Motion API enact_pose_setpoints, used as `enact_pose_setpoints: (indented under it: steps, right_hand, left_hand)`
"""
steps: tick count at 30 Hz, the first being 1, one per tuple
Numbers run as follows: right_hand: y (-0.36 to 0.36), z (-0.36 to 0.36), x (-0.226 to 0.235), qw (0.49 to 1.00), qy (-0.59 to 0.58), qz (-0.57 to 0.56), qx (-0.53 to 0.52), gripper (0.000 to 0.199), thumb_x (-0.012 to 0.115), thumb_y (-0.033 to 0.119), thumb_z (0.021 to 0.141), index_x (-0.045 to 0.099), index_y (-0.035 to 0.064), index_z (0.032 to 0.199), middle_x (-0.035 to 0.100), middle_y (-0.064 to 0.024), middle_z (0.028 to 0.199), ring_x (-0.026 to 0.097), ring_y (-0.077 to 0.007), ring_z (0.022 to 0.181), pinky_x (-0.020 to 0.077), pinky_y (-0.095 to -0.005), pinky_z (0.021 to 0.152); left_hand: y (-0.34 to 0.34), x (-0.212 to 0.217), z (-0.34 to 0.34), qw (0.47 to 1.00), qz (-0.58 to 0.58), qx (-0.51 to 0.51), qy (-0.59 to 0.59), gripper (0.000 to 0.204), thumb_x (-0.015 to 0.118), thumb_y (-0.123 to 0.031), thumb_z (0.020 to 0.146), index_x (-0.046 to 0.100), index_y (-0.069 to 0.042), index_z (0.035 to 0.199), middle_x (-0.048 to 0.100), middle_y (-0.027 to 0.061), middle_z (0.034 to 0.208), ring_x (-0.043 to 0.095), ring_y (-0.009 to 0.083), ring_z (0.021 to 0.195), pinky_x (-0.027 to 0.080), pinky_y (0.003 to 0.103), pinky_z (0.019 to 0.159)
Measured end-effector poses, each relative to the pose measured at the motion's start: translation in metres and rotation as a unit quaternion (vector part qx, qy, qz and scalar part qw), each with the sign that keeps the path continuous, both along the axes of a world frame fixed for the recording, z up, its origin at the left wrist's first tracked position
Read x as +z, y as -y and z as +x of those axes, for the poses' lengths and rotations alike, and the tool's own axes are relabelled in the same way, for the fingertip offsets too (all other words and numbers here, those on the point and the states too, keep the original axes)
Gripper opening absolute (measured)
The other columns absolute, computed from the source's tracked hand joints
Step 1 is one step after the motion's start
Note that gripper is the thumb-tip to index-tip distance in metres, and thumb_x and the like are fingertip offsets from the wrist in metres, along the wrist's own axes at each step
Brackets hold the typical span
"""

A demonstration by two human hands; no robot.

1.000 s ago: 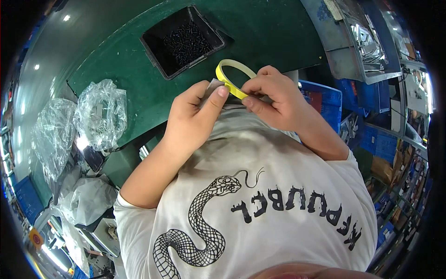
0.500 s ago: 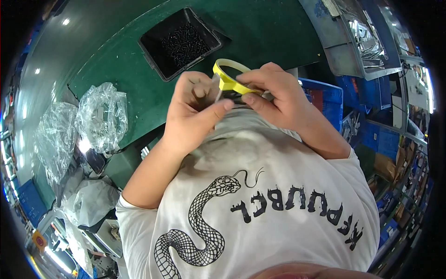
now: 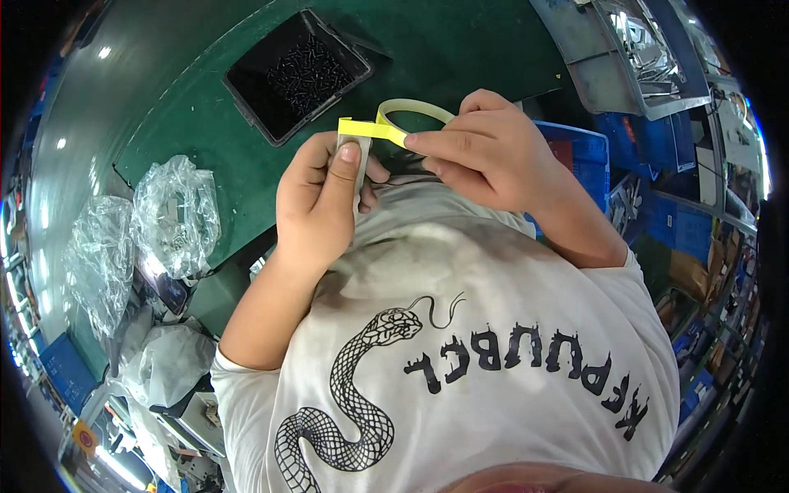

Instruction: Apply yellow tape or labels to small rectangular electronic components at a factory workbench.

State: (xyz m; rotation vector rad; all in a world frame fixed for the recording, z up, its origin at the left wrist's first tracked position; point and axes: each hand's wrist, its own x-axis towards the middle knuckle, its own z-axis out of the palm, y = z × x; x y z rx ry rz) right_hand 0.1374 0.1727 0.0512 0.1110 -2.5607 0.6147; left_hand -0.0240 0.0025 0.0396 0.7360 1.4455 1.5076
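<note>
A roll of yellow tape point(image 3: 411, 111) sits in the air above the edge of the green table point(image 3: 205, 123), close to the person's chest. The right hand point(image 3: 485, 152) has its fingers curled around the roll, with the forefinger pressed on the loose end of tape. The left hand point(image 3: 320, 201) is closed around a small grey strip point(image 3: 362, 168), thumb flat along it, and the tape end touches the strip's top. Beyond the hands lies a black tray of screws point(image 3: 300, 74). Crumpled clear plastic bags point(image 3: 173, 218) lie to the left.
</note>
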Motion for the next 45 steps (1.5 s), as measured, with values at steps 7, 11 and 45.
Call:
enact_pose_setpoints:
  steps: [7,11,45]
  right_hand:
    - [0.000,0.000,0.000,1.000,-0.007,0.006,-0.004,0.037,0.077,0.004,0.075,0.070,0.0073,0.111,0.065,0.0028,0.073,0.054,-0.0167,0.057,0.0410,-0.0324,0.063]
    - [0.001,0.000,0.001,1.000,-0.010,0.022,-0.004,0.037,0.076,0.003,0.075,0.070,0.0065,0.111,0.065,0.0021,0.073,0.055,-0.0165,0.058,0.0405,-0.0320,0.062]
    - [0.009,-0.001,0.004,0.998,0.048,0.014,-0.048,0.040,0.074,0.007,0.082,0.067,0.0099,0.122,0.064,0.0010,0.070,0.053,-0.0185,0.054,0.0400,-0.0319,0.061]
  left_hand:
    - [0.000,-0.004,-0.002,1.000,0.007,-0.008,0.005,0.021,0.047,-0.018,0.106,0.057,0.001,0.105,0.066,0.0062,0.084,0.054,0.0066,0.062,0.045,0.020,0.057]
    - [-0.001,-0.008,-0.002,1.000,0.001,0.003,0.003,0.020,0.048,-0.017,0.106,0.057,0.001,0.105,0.066,0.0057,0.083,0.053,0.0061,0.061,0.045,0.020,0.056]
    - [-0.002,-0.004,-0.006,0.997,0.008,0.012,-0.074,0.025,0.047,-0.011,0.104,0.052,-0.001,0.126,0.070,0.0086,0.105,0.063,0.0092,0.079,0.052,0.022,0.066]
